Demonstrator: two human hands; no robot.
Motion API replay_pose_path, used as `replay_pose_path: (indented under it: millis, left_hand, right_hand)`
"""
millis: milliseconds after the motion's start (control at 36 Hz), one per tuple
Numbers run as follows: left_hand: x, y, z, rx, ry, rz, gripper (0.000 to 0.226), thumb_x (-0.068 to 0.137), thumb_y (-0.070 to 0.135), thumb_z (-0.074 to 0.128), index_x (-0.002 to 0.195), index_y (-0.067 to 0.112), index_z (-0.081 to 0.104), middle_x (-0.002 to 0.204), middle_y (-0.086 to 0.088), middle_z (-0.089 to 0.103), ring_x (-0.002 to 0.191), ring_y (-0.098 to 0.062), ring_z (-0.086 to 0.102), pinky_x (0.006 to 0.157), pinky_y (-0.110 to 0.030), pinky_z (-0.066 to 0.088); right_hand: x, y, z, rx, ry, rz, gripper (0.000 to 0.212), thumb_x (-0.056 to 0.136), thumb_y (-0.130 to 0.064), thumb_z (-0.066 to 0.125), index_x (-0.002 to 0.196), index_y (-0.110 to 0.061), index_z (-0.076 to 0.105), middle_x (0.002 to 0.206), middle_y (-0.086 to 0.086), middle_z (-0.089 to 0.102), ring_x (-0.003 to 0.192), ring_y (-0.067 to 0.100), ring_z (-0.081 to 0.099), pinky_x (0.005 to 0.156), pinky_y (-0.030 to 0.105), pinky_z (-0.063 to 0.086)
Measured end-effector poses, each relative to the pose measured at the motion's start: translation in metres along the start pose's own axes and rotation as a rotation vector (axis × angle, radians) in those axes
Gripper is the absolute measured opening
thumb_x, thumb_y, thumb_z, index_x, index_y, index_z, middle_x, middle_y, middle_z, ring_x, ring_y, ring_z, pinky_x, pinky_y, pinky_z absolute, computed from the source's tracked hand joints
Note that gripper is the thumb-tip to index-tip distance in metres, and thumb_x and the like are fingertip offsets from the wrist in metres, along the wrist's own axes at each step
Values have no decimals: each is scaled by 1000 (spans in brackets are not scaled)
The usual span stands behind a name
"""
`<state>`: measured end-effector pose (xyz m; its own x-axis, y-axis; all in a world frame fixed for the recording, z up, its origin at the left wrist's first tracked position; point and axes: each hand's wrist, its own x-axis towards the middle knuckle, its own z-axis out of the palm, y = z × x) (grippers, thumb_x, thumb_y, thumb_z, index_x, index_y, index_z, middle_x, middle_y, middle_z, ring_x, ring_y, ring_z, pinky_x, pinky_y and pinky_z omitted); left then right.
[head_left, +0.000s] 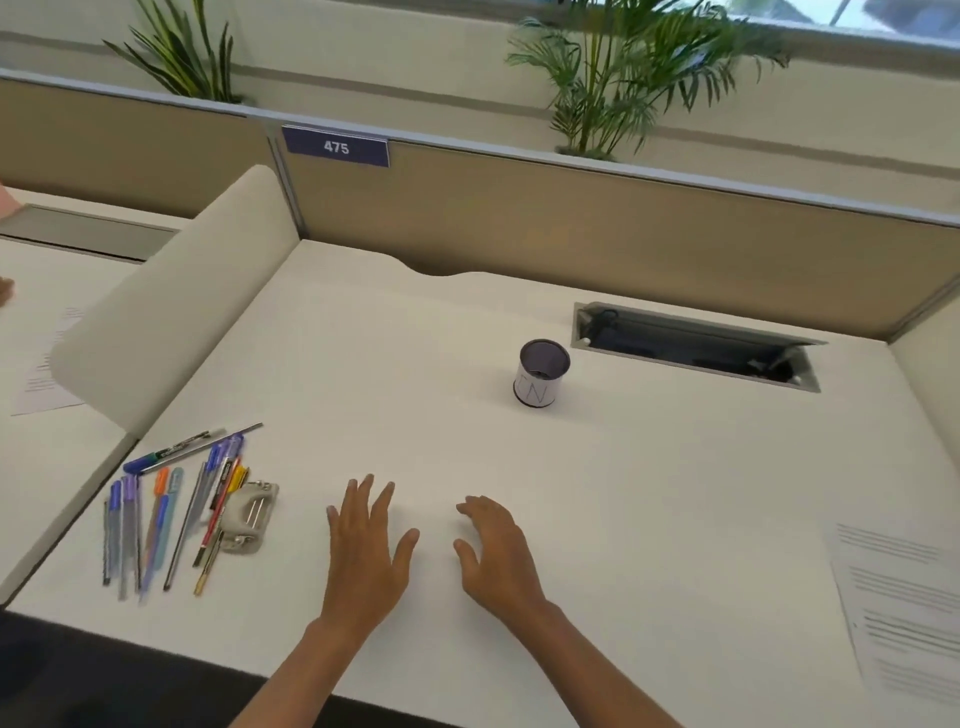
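Note:
My left hand (366, 545) lies flat on the white desk (623, 493), fingers straight and spread, holding nothing. My right hand (496, 545) rests beside it with relaxed fingers, also empty. Several pens and pencils (171, 509) lie in a loose pile at the desk's left, well left of my left hand. A grey stapler-like tool (248, 519) sits at the pile's right edge. A white cup with a dark inside (542, 373) stands upright further back, beyond my right hand.
An open cable tray (696, 345) is sunk into the desk at the back right. A printed sheet (904, 608) lies at the right edge. A curved white divider (171, 322) bounds the left side; a tan partition with a "475" sign (336, 147) runs behind.

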<state>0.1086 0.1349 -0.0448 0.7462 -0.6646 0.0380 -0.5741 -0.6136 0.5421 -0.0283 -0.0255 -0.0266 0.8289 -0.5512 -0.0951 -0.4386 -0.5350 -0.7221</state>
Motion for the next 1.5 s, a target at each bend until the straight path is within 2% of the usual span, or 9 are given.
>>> replay_pose_path:
  millis: [194,472,722,806,889,944,1111,1333,1500]
  left_hand:
    - [0,65,46,10,-138,82,79,101,64,32,166,20,29,179,-7,13,169,-27,-1,134,-57,0]
    - [-3,147,101,35,-293,169,87,97,67,25,168,17,27,180,-8,8,168,-28,-4,134,-53,-7]
    - [-17,181,136,-9,-318,130,92,96,68,25,167,11,29,180,-11,9,168,-31,0,136,-49,-2]
    - [-22,178,143,2,-258,147,82,101,60,29,167,12,29,179,-11,13,167,-32,5,136,-51,5]
    - [-23,177,145,27,-215,152,73,105,53,29,166,13,33,178,-11,19,167,-32,11,136,-52,11]
    - [-23,178,146,38,-198,148,69,106,50,29,166,14,35,177,-10,21,167,-30,13,136,-51,13]
    - [-26,181,149,95,-157,147,66,108,46,32,164,12,37,176,-12,24,166,-32,17,136,-48,13]
    - [-25,185,149,107,-137,145,65,108,45,33,162,11,40,174,-13,28,165,-34,20,136,-50,14]
    - [-26,185,148,131,-133,147,64,108,45,33,163,11,39,174,-13,28,165,-33,20,136,-50,13]
  right_hand:
    - [-31,57,-57,-31,117,79,51,95,-27,63,146,-20,58,156,-5,54,150,17,42,122,34,35]
    - [-82,130,-141,-24,321,217,47,91,-15,70,138,-19,63,145,-3,61,141,16,49,113,25,38]
    - [-119,179,-192,48,428,364,42,93,-8,70,133,-20,65,131,-10,63,124,8,47,104,27,45]
    - [-125,192,-203,137,443,433,39,93,-6,71,129,-19,67,124,-7,64,109,12,59,93,27,52]
    - [-127,202,-210,205,447,493,32,90,-1,72,119,-15,72,112,0,71,94,11,66,78,12,52]
    - [-129,207,-214,249,427,528,29,89,1,69,114,-13,75,106,2,73,91,12,68,75,9,52]
    - [-129,217,-214,276,337,554,25,84,1,74,104,-15,77,95,0,74,87,17,71,85,25,60]
    - [-123,219,-217,241,248,533,26,78,-1,84,99,-14,78,93,2,74,76,10,64,84,22,58]
    - [-120,217,-216,227,236,528,26,75,-5,88,96,-17,77,93,2,74,81,18,69,84,24,59]
